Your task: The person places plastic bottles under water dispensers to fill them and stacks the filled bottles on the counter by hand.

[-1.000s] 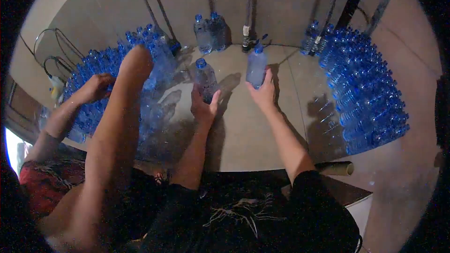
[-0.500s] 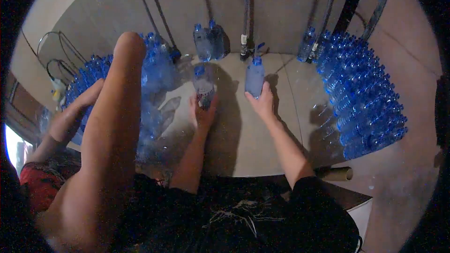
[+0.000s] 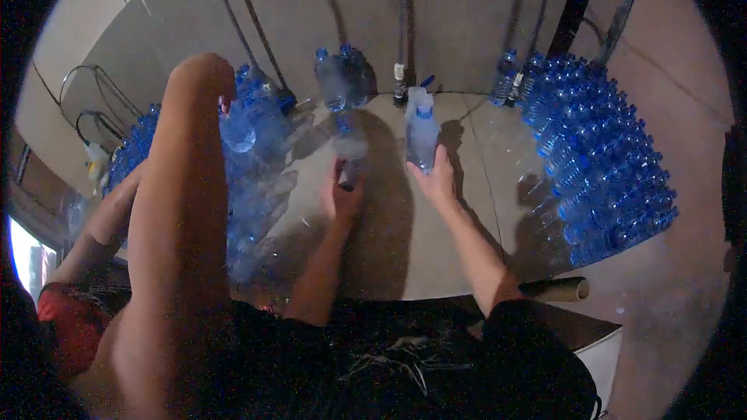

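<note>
My left hand (image 3: 342,194) is wrapped round the lower part of a water bottle (image 3: 352,145), clear with a blue cap and blurred by motion. To its right, my right hand (image 3: 437,177) grips a second bottle (image 3: 422,138), cloudy-looking and roughly upright, its blue cap at the top. Something whitish shows just behind that cap, too unclear to name. Beyond my left hand, two or so bottles (image 3: 333,82) stand against the grey back wall.
At left a co-worker's arm (image 3: 183,187) reaches across, a bottle (image 3: 240,136) by its hand. More bottles (image 3: 134,148) stand behind it. Packed rows of bottles (image 3: 603,155) cover the right side. Cables hang down the wall; a cardboard tube (image 3: 572,289) lies by the table's front edge.
The left bottle has shifted slightly right and become blurred. My right hand still holds its bottle. A bottle now shows by the co-worker's hand at left.
</note>
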Action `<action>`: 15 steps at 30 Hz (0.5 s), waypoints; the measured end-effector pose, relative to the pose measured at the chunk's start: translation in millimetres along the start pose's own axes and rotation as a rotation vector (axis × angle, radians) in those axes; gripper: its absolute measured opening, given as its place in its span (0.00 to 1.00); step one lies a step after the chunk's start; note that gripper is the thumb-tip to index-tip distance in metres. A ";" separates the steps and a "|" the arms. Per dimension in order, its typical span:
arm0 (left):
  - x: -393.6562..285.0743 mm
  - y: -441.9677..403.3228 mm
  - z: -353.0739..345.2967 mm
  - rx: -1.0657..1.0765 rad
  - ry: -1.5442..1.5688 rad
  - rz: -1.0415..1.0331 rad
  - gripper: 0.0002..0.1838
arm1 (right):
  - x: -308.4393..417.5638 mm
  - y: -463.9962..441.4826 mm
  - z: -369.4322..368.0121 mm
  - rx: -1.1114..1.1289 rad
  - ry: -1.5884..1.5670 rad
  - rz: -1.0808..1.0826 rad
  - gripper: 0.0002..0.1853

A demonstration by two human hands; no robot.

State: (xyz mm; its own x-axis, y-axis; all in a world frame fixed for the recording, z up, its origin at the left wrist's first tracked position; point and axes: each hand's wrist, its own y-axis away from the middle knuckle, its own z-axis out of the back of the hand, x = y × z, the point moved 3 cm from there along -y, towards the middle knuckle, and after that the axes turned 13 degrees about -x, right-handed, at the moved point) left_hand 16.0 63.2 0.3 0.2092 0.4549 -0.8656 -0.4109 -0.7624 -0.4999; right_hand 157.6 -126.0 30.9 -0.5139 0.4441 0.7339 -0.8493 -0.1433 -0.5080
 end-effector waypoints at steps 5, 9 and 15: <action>-24.6 -9.2 -74.7 0.216 -0.032 0.016 0.40 | -6.8 26.9 38.5 -0.052 -0.022 0.005 0.44; -49.2 -11.8 -101.3 0.272 -0.074 0.001 0.40 | -12.2 31.2 46.9 -0.092 0.025 0.104 0.46; -16.5 -15.4 -110.7 0.273 -0.117 -0.090 0.43 | -8.8 33.8 49.1 -0.013 -0.127 -0.117 0.46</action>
State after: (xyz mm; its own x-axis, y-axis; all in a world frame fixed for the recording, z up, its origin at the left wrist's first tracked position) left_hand 117.1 16.5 19.3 0.1581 0.5770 -0.8013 -0.6218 -0.5723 -0.5347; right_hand 127.5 -178.1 29.4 -0.4236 0.3414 0.8390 -0.9030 -0.0856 -0.4211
